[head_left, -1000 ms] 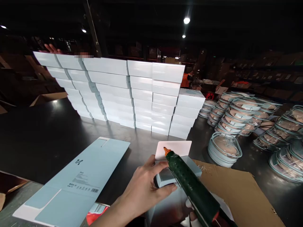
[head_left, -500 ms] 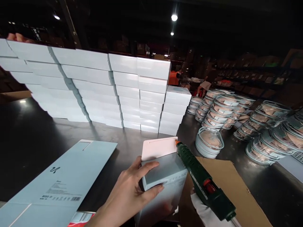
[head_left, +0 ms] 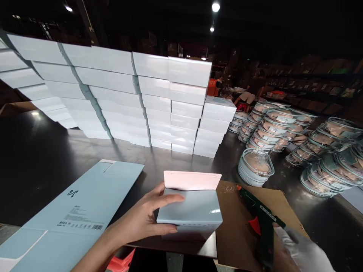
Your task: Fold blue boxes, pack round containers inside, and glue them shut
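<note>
My left hand (head_left: pixel 150 215) grips the left end of a light blue box (head_left: pixel 193 207), thumb on the front and fingers on top. The box's pink-white inner flap (head_left: pixel 191 180) stands up at its back edge. A dark green glue gun (head_left: pixel 262 215) with an orange tip and red trigger lies on the brown cardboard sheet (head_left: pixel 232 238) to the right. Against its rear end is my right hand (head_left: pixel 300 245), in a whitish glove and blurred; whether its fingers still hold the gun is unclear.
Flattened light blue cartons (head_left: pixel 85 204) lie at the left. A wall of stacked white boxes (head_left: pixel 153 98) spans the back. Round clear-lidded packages (head_left: pixel 256 166) stand in stacks at the right. A person (head_left: pixel 249 94) bends in the background.
The glue gun has moved from the flap's right corner down to the cardboard on the right. My right hand has shifted right. The box has turned to face me more squarely, still in my left hand.
</note>
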The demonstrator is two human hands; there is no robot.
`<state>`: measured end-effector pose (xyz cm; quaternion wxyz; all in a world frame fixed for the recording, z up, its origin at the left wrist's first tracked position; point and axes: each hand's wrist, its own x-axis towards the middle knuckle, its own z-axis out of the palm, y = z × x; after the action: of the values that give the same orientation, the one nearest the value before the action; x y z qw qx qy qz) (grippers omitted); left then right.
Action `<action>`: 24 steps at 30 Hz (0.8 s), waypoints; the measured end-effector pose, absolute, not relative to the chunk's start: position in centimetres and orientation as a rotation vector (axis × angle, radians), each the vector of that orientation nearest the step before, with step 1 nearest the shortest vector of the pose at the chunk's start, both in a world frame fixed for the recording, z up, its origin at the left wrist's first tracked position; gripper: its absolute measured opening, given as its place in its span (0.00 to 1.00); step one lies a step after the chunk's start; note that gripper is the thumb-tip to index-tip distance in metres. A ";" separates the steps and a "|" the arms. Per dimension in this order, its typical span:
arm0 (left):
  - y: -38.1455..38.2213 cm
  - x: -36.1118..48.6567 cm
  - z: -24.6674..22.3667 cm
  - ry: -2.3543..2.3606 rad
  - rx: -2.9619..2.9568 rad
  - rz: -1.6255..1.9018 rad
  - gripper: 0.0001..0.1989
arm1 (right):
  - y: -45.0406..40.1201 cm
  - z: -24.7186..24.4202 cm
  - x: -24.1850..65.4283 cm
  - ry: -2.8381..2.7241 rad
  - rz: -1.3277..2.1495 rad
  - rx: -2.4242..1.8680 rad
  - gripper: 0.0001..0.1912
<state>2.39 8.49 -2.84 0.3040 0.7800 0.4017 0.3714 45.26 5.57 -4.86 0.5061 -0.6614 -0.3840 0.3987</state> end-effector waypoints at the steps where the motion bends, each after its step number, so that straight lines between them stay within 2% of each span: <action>1: 8.5 2.3 -2.8 1.089 2.072 0.964 0.29 | 5.7 -4.5 44.7 -0.947 0.935 -1.586 0.17; 4: 8.4 2.2 -2.4 1.130 2.086 0.925 0.28 | 7.1 -2.8 40.3 -1.241 0.913 -1.351 0.46; 5: 8.4 2.3 -2.3 1.119 2.089 0.923 0.28 | 7.8 -2.3 38.3 -1.419 0.964 -1.190 0.54; 6: 8.4 2.3 -2.3 1.095 2.097 0.935 0.27 | 8.5 -1.9 36.5 -1.582 1.039 -1.022 0.57; 8: 8.4 2.8 -2.7 1.022 2.125 1.027 0.24 | 9.5 -1.5 33.8 -1.774 1.122 -0.761 0.55; 10: 8.5 3.5 -3.7 0.905 2.119 1.246 0.23 | 9.8 -1.8 32.5 -1.791 1.086 -0.660 0.49; 14: 9.0 4.7 -5.9 0.670 2.042 1.602 0.31 | 9.5 -2.3 32.4 -2.002 0.938 -0.672 0.39; 16: 9.2 4.6 -6.2 0.629 2.093 1.574 0.31 | 9.3 -1.8 32.1 -2.185 0.758 -0.666 0.39; 18: 9.3 4.2 -5.8 0.612 2.167 1.484 0.24 | 9.4 -1.2 31.6 -2.271 0.531 -0.622 0.38; 21: 9.3 3.6 -4.8 0.609 2.234 1.353 0.11 | 10.1 -0.3 31.0 -2.343 0.294 -0.520 0.29; 24: 9.4 3.5 -4.0 0.602 2.248 1.289 0.09 | 10.9 0.3 31.2 -2.440 0.200 -0.419 0.22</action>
<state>3.53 9.36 -3.98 0.2382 0.8206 0.2198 0.4707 31.16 10.90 0.33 0.3229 -0.1595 -0.9298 0.0761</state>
